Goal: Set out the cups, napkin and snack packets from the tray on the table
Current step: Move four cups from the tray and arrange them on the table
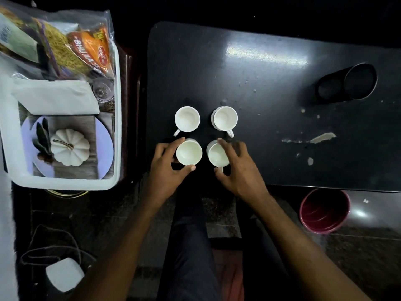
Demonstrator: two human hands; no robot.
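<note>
Several white cups stand in a square on the black table [271, 68]. My left hand [165, 168] wraps its thumb and fingers around the near-left cup [189, 152]. My right hand [238, 168] grips the near-right cup [217, 155], with fingers over its rim and thumb at the handle. The far-left cup [187, 118] and far-right cup [225, 118] stand free. On the left, a white tray [117, 127] holds a folded white napkin [56, 96], an orange snack packet [91, 51] and a clear packet of yellow snack [58, 46].
A black cylindrical holder [347, 83] lies on its side at the table's far right. Pale scraps and chips [321, 137] mark the tabletop. A red bucket [324, 211] stands on the floor below the table edge. A white box with a cable [64, 274] lies at lower left.
</note>
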